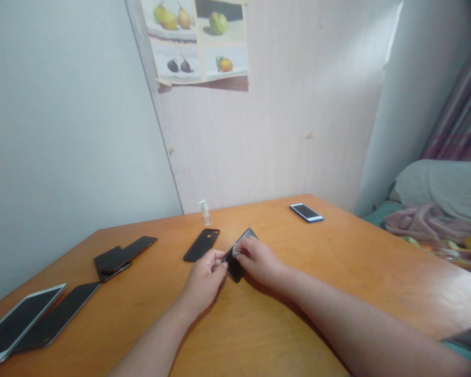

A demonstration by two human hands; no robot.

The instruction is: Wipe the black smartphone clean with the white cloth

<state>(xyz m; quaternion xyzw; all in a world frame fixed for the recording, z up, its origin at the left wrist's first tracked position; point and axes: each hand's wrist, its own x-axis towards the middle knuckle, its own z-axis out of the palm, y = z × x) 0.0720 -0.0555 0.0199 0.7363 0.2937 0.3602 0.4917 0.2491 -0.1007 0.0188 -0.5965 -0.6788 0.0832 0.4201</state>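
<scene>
A dark smartphone (235, 268) is held at a slant above the middle of the wooden table. My left hand (206, 280) grips its left edge between thumb and fingers. Over the phone's face lies my right hand (258, 260), fingers bent and pressed together on a small pale cloth (236, 251), most of which they hide. Just behind my left hand a black phone case (202, 244) rests on the table, its camera cutout at the far end. A small clear pump bottle (206, 213) with a pale green top stands upright beyond the case.
On the table (220, 335), a white-framed tablet (21, 322) overlaps a dark tablet (63, 317) at left. Several dark phones or cases (125, 254) lie piled behind them. A white-faced phone (306, 212) lies at the back right. Bedding (416, 222) is beyond the right edge.
</scene>
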